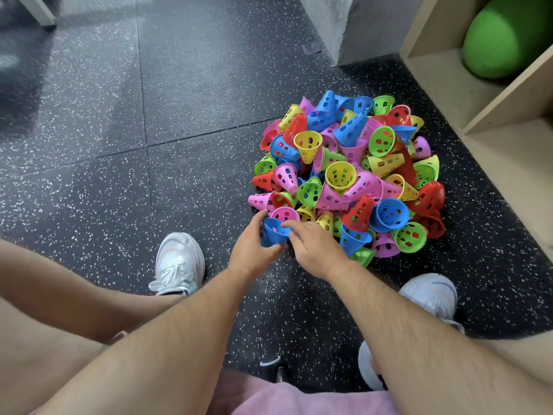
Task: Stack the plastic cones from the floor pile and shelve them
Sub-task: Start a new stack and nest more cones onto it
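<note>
Lining the room: speckled black floor (89, 175), wooden shelf (493, 121).
Hands: left hand (254, 248) and right hand (315, 248) both gripped blue cone (273, 235) beside pile (347, 175).

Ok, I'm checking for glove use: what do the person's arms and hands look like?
The left forearm and right forearm are bare and hairy, with no sleeves in view. The left hand and right hand wear no gloves; no watch, ring or band shows.
</note>
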